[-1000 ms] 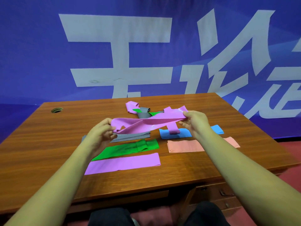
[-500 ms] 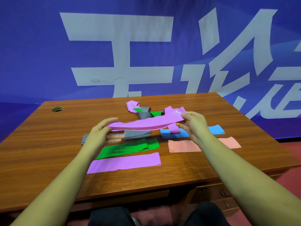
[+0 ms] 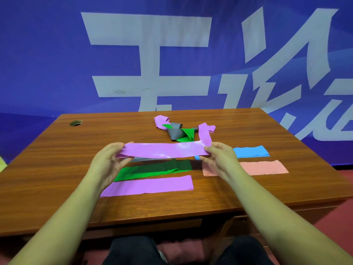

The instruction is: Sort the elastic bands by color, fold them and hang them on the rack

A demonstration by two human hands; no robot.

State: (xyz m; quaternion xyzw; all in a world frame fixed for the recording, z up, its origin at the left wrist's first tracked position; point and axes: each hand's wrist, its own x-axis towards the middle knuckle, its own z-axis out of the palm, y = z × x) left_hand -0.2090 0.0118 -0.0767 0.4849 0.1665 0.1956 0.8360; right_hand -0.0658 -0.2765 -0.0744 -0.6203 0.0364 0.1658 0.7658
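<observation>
Head view, and from where I stand the person has both arms out over the wooden desk (image 3: 57, 169), with the held purple band (image 3: 164, 151) stretched in the air between them. Its long axis runs straight across from side to side. The left hand (image 3: 107, 163) pinches the left end, thumb over the top edge and fingers underneath. The right hand (image 3: 219, 159) has its thumb and fingers clamped on the band further along, and beyond that grip a spare tail climbs away toward the tangled heap (image 3: 179, 132) of purple, grey and green at the far side of the desk. Flat on the wood below lie a grey band (image 3: 141, 159), mostly hidden by the stretched strip, then a green band (image 3: 152, 169), then the flat purple band (image 3: 149, 185) closest to the person. A blue band (image 3: 250, 151) and a pink band (image 3: 265, 167) lie off to the right. What matters, I'd say, is that the flat purple band lies parallel to the held one, on the near side of it and lower. The left hand is nearer to it, its wrist crossing the strip's left end, while the right hand sits past its right end. So the matching spot looks to be reached by drawing the band toward the body and down, once the loose tail is folded in.
</observation>
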